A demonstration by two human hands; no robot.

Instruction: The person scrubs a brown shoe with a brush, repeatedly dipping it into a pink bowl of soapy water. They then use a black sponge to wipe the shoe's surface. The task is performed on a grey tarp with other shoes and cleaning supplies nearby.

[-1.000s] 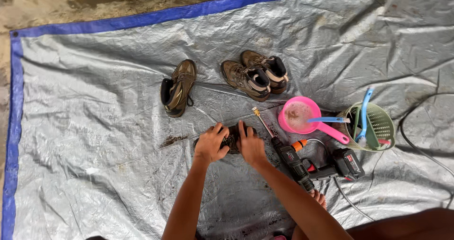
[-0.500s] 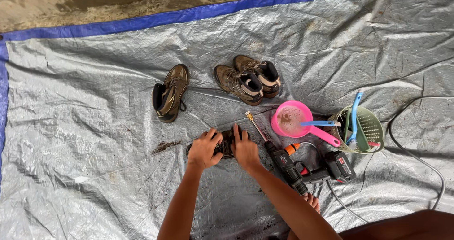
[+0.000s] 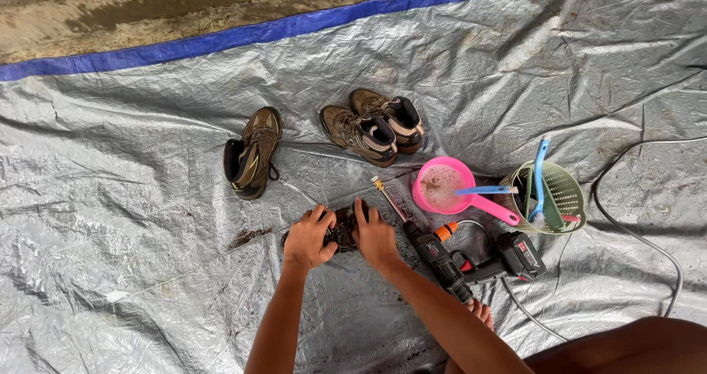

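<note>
Knee and toes: a bare knee [image 3: 633,344] fills the lower right corner; toes [image 3: 480,313] show just beside the drill's handle.
Left hand: the left hand [image 3: 308,238] grips the left side of a muddy boot [image 3: 340,230], fingers curled over its top edge, thumb side hidden.
Right hand: the right hand [image 3: 374,235] clamps the boot's right side, fingers bent down onto it, forearm running back toward the lower right.
Muddy boot: it lies on the tarpaulin between the two hands, touching both; only a dark strip of it shows between the fingers.
Power drill: a black cordless drill [image 3: 449,260] lies just right of the right wrist, its long bit [image 3: 389,199] pointing up and left, past the right hand's fingers.
Mud patch: a smear of dirt [image 3: 247,236] sits left of the left hand, near but apart.
Pink dipper: a pink dipper [image 3: 444,184] of cloudy water sits beyond the drill, a blue-handled brush [image 3: 482,190] laid across it.
Green basket: a green basket [image 3: 560,197] stands just right of the dipper, a blue brush [image 3: 540,179] upright in it.
Hose: a grey hose [image 3: 639,238] loops along the right edge.
Other boots: a single boot [image 3: 252,153] lies on its side farther out on the left; a pair of boots [image 3: 374,127] lies to the right of it.
Open room: the grey tarpaulin [image 3: 110,197] is bare to the left of the hands and beyond the boots.
Far edge: the tarpaulin's blue border [image 3: 221,39] meets wet concrete [image 3: 110,13].
</note>
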